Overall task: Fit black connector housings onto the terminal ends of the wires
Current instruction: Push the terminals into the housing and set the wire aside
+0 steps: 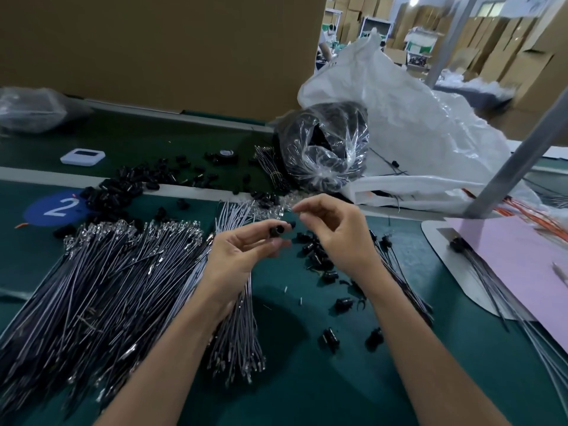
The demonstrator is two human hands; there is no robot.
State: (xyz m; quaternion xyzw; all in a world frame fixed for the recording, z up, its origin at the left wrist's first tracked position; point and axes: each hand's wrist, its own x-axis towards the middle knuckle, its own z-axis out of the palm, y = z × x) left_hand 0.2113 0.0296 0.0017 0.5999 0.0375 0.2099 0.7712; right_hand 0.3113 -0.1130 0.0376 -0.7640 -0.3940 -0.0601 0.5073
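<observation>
My left hand (pixel 236 256) holds a small black connector housing (pixel 275 231) between thumb and fingers, above the green mat. My right hand (pixel 335 233) hovers just right of it with curled fingers, thumb and forefinger pinched together; whether a thin wire sits in the pinch is too small to tell. A large fanned pile of grey wires with metal terminals (pixel 116 272) lies at the left. A smaller wire bundle (pixel 236 327) runs under my left wrist. Loose black housings (pixel 319 256) lie scattered below my hands.
More black housings (pixel 132 186) are heaped at the back left by a blue disc marked 2 (pixel 58 207). A clear bag of black parts (pixel 325 149) and a big white plastic sack (pixel 430 139) stand behind. At the right is a pink sheet (pixel 516 259) with finished wires (pixel 479 265).
</observation>
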